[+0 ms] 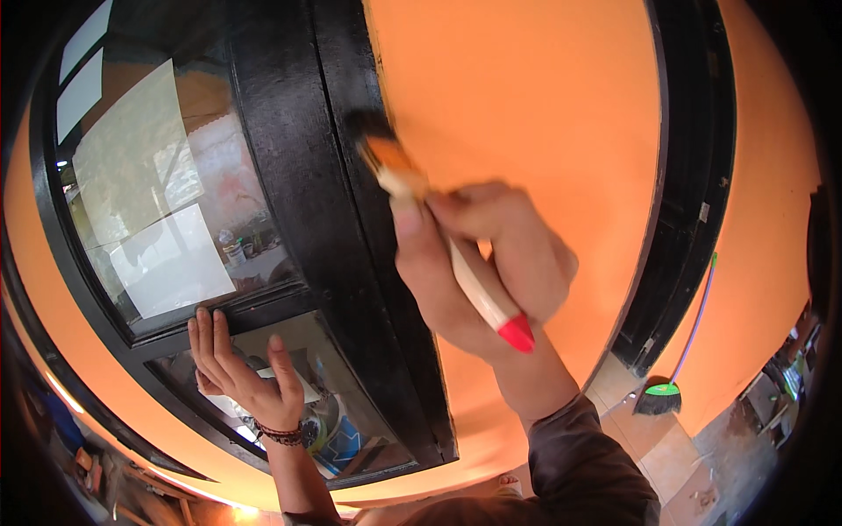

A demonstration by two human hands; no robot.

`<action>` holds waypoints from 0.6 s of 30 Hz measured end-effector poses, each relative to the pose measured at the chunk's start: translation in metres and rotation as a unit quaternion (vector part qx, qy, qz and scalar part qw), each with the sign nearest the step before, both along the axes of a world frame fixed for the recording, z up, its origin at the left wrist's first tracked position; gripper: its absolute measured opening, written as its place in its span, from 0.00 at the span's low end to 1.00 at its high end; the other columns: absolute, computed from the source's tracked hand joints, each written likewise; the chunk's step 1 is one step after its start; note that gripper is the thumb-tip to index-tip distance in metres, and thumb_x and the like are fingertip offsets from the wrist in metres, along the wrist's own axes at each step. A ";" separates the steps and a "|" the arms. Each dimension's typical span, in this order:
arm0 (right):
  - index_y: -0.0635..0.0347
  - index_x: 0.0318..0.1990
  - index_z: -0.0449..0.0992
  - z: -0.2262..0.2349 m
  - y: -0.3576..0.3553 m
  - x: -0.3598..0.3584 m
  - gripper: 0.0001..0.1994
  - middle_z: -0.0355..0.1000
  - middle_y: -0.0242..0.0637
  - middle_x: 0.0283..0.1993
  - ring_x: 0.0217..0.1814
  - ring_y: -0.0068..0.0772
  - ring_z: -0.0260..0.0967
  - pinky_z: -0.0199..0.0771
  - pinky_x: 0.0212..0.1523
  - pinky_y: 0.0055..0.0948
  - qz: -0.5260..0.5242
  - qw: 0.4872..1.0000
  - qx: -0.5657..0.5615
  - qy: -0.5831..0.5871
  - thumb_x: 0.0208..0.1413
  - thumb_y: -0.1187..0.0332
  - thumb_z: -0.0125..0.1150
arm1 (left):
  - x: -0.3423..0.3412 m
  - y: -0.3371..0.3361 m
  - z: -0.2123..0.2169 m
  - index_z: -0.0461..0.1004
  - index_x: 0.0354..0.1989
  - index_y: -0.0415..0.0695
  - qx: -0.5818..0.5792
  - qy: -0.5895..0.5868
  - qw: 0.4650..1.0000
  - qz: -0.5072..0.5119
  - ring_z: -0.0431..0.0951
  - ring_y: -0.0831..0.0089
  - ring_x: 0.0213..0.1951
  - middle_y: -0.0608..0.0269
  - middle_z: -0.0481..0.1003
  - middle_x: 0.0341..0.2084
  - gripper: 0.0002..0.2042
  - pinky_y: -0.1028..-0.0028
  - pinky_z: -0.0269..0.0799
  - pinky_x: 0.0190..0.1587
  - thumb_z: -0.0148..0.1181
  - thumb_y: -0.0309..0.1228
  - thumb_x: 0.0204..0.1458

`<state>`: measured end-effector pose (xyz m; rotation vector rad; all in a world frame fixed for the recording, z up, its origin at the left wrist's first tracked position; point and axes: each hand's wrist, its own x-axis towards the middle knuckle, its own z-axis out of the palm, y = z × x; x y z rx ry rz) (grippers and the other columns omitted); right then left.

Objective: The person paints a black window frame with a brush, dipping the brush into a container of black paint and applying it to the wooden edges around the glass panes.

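A paintbrush (478,282) with a pale wooden handle and red tip is gripped in my right hand (504,245). Its dark bristles meet the black window frame (289,131) near the edge where the frame borders the orange wall (517,96). The bristles are a little blurred. My left hand (248,373) lies spread against the lower part of the window, its fingertips on the black crossbar. Behind it is the lower glass pane (360,403). Several sheets of paper (171,260) cover parts of the upper glass (224,167).
A black door frame (693,167) stands to the right. Beyond it, a broom (660,399) with a green head and purple handle leans on the orange wall. Floor tiles (671,456) show at lower right, with clutter (789,368) at the far right. Wooden items (149,500) lie at lower left.
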<state>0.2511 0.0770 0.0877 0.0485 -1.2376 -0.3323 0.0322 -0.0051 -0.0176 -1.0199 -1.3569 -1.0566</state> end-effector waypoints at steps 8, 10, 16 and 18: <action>0.62 0.24 0.68 -0.019 -0.004 0.000 0.12 0.69 0.40 0.21 0.20 0.33 0.71 0.71 0.23 0.22 -0.019 0.998 -0.034 -0.056 0.40 0.80 0.69 | -0.001 -0.003 0.003 0.62 0.63 0.37 -0.010 -0.002 1.000 0.017 0.57 0.56 0.67 0.50 0.62 0.63 0.28 0.58 0.42 0.64 0.52 0.42 0.57; 0.63 0.24 0.68 -0.024 -0.006 0.000 0.12 0.70 0.42 0.21 0.21 0.34 0.73 0.72 0.23 0.24 -0.006 0.998 -0.034 -0.051 0.39 0.81 0.70 | 0.000 -0.002 0.003 0.62 0.63 0.37 -0.003 0.007 1.000 0.010 0.57 0.56 0.67 0.50 0.62 0.63 0.28 0.57 0.42 0.64 0.51 0.42 0.58; 0.64 0.24 0.68 -0.015 0.007 -0.013 0.12 0.71 0.43 0.21 0.21 0.35 0.73 0.73 0.23 0.24 0.004 1.000 -0.016 0.005 0.40 0.82 0.69 | 0.004 -0.001 0.003 0.62 0.63 0.37 -0.008 -0.006 1.000 0.011 0.57 0.55 0.67 0.50 0.62 0.63 0.28 0.57 0.42 0.64 0.51 0.43 0.58; 0.64 0.25 0.69 -0.026 0.006 -0.012 0.12 0.72 0.43 0.22 0.21 0.34 0.73 0.73 0.23 0.24 -0.006 1.000 -0.020 -0.008 0.40 0.82 0.70 | 0.002 -0.003 0.002 0.62 0.63 0.37 -0.007 -0.003 1.000 0.012 0.57 0.55 0.67 0.50 0.62 0.63 0.28 0.57 0.43 0.64 0.51 0.43 0.58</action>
